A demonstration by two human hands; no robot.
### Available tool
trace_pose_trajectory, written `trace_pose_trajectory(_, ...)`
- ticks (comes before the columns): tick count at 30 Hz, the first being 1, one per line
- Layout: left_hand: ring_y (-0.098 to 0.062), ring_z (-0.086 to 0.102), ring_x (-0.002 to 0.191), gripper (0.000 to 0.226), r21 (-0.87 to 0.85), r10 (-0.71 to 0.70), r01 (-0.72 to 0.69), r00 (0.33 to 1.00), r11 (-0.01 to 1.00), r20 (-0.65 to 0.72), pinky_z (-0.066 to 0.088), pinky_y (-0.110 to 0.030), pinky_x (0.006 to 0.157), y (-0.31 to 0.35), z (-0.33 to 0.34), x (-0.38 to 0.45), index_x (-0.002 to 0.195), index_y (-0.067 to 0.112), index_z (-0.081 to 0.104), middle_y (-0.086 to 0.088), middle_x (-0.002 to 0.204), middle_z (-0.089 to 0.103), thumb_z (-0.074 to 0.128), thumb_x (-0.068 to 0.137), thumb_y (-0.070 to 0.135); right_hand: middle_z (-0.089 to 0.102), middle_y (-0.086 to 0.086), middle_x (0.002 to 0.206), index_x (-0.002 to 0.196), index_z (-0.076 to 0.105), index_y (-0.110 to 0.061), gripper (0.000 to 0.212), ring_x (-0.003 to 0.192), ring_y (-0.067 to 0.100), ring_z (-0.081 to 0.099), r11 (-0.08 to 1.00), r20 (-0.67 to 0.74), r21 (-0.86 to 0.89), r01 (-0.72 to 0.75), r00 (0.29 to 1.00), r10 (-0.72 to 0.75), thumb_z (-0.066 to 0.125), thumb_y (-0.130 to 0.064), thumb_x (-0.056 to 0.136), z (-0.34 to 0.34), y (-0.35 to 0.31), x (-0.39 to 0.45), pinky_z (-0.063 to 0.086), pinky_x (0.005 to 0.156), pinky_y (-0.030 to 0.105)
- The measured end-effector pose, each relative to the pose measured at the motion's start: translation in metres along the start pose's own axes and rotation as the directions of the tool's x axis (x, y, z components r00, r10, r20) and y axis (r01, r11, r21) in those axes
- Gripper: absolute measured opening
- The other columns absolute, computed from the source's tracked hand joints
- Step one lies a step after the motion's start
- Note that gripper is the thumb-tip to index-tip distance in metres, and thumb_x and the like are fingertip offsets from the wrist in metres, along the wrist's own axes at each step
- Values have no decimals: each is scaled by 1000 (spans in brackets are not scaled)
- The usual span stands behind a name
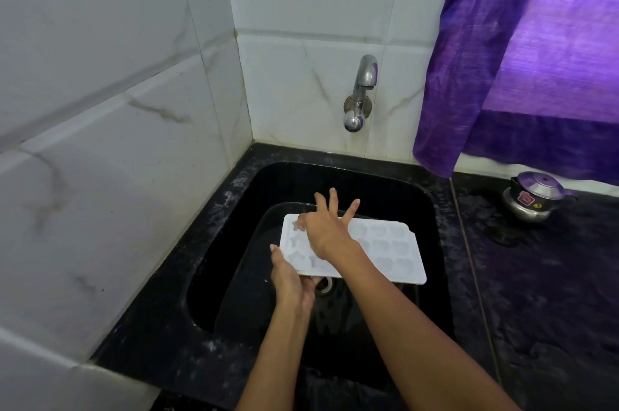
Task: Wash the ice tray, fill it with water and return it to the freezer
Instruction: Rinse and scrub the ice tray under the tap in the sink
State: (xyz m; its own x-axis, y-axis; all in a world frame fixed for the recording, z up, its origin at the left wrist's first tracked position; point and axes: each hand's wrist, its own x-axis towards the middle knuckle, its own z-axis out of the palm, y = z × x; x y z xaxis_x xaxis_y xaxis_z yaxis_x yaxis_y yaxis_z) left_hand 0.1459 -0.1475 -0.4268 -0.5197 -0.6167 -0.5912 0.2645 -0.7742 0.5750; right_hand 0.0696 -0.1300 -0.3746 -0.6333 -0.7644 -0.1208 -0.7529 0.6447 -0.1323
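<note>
**Desk:** Where is the ice tray (382, 250), and what step is this?

**Photographer:** The white ice tray is held over the black sink (432, 209), above the drain (324, 284), cavities facing up. It looks like the washing step. No water is visibly running from the wall tap (361, 92).

**Desk:** How are the hands set?

**Photographer:** The left hand (290, 280) supports the tray's near-left corner from below, its thumb hooked over the rim, so it grips the tray. The right hand (326, 228) reaches across from the right and lies on top of the tray's left end; three fingers are spread and lifted past the far edge while the thumb and forefinger press down into a star-shaped cavity. It pinches nothing.

**Desk:** What would doing it well call for?

**Photographer:** In my judgement, rubbing each cavity in turn, corners of the stars especially, keeping the tray level and firmly supported from below so it doesn't flex or slip, then rinsing under the tap.

**Desk:** Anything else in frame?

**Photographer:** A small steel pot (532, 198) sits on the dark counter (552, 293) to the right, beneath a purple curtain (522, 59).
</note>
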Motion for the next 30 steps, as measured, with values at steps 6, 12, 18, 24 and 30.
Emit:
trace_pose_trajectory(6, -32, 68, 89, 51, -1, 6, -6, 1000, 1000, -4, 56, -44, 71, 0, -2, 1, 103, 12, 63, -17, 102, 70, 30, 100, 51, 9, 16, 157, 125, 60, -25, 48, 143, 41, -19, 999, 20, -44, 15, 1000, -14, 59, 4, 86, 1, -2, 2, -16, 101, 71)
trace_pose_trajectory(12, -32, 68, 89, 50, -7, -5, 5, 1000, 1000, 1, 56, -45, 71, 0, -2, 3, 100, 12, 63, -17, 100, 70, 32, 100, 51, 9, 15, 157, 128, 59, -23, 49, 143, 41, -18, 997, 16, -68, 31, 999, -30, 59, 3, 86, 3, -4, 3, -14, 101, 71)
trace_pose_trajectory(18, -33, 67, 93, 51, 5, -4, 4, 1000, 1000, 10, 55, -47, 76, -1, -2, 5, 101, 13, 64, -17, 103, 69, 31, 99, 52, 11, 16, 156, 126, 60, -21, 45, 143, 41, -17, 998, 8, -58, 29, 1000, -28, 57, 3, 87, 4, -3, 5, -13, 103, 72)
trace_pose_trajectory(24, -34, 67, 94, 54, -5, -2, 2, 1000, 1000, 0, 56, -46, 73, 2, -5, 8, 111, 10, 62, -18, 107, 69, 31, 99, 52, 7, 14, 157, 132, 53, -28, 62, 144, 39, -17, 997, 11, 70, 35, 999, -36, 58, 10, 83, 6, 1, 1, -14, 104, 71)
trace_pose_trajectory(30, -33, 66, 94, 60, -14, 13, -13, 1000, 1000, -14, 55, -45, 67, 11, -11, 20, 114, 12, 61, -15, 105, 69, 22, 99, 55, 10, 11, 157, 117, 57, -28, 62, 145, 33, -15, 951, -128, 269, -150, 973, 190, 50, 18, 75, -17, 51, -18, -15, 108, 66)
